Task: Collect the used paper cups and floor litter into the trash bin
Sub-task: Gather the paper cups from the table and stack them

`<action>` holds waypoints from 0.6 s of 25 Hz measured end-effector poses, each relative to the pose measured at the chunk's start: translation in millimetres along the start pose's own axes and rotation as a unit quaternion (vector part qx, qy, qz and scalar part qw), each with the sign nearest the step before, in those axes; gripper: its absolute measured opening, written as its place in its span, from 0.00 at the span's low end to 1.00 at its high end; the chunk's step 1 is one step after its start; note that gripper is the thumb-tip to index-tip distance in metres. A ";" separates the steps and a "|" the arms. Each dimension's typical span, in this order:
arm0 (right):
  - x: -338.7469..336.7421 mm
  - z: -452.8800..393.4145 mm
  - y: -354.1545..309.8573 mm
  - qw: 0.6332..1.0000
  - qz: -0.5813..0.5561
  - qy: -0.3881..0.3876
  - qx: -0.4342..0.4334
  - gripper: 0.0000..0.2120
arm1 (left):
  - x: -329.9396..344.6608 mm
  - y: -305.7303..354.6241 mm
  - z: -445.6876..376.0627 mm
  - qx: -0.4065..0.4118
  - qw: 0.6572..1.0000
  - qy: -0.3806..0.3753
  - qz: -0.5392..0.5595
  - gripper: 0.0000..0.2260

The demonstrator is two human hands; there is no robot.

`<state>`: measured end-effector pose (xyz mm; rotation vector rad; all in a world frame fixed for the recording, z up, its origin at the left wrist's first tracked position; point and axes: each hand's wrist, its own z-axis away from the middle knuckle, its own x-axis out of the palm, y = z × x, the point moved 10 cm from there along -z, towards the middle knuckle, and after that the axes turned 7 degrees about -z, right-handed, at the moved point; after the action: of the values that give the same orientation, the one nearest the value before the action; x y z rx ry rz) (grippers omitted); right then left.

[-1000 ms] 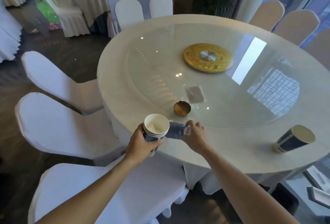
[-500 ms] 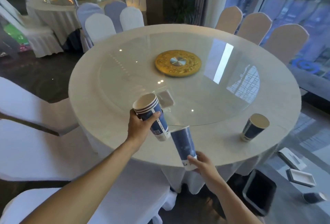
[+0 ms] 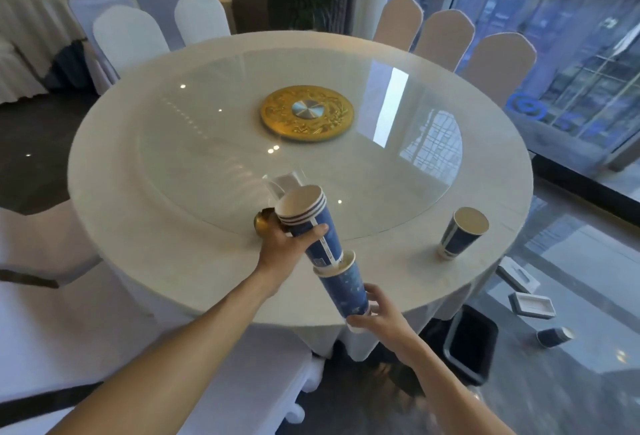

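My left hand (image 3: 289, 244) gripped the nested blue paper cup stack (image 3: 308, 223); its base probably just entered the single blue paper cup (image 3: 343, 291) at five o'clock, clasped in my right hand (image 3: 379, 313).

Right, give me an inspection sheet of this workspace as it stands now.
Surface: round table with glass turntable and gold centre disc.
Job's things: cup stack entering single cup; another cup upright near the table edge; trash bin on the floor.
Clutter: small gold dish; fallen cup and white boxes on the floor.
Grippers: left hand holds the stack; right hand holds the single cup.
Cables: nothing seen.
Surroundings: covered chairs, windows.
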<state>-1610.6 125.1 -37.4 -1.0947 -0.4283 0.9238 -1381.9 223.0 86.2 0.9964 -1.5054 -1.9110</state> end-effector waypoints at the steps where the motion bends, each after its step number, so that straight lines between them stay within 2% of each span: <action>1: 4.1 -3.6 -5.6 1.000 -0.001 0.010 -0.005 0.29 | 4.6 0.2 -2.5 0.011 1.000 -0.018 -0.002 0.23; 4: 18.9 -3.2 -11.5 0.999 -0.020 0.037 0.016 0.29 | 27.5 -19.3 1.2 0.008 0.992 -0.126 -0.025 0.23; 6: 30.2 0.6 -19.9 0.999 -0.026 0.045 0.002 0.28 | 33.9 -28.8 10.0 -0.005 0.982 -0.184 -0.039 0.31; 8: 36.7 0.7 -24.1 0.998 -0.041 0.052 -0.001 0.28 | 35.8 -41.2 9.9 -0.016 0.976 -0.211 -0.049 0.43; 9: 38.0 2.5 -22.9 0.997 -0.050 0.054 0.005 0.28 | 37.9 -44.0 13.2 -0.016 0.974 -0.221 -0.055 0.45; 15: 24.8 20.6 -27.2 0.996 -0.083 0.037 -0.010 0.29 | 67.4 -38.1 33.3 -0.005 0.962 -0.261 -0.081 0.40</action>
<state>-1599.5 152.7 -7.6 -1.0907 -0.4594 0.7324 -1447.2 201.2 37.5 0.6493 -1.7283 -2.4325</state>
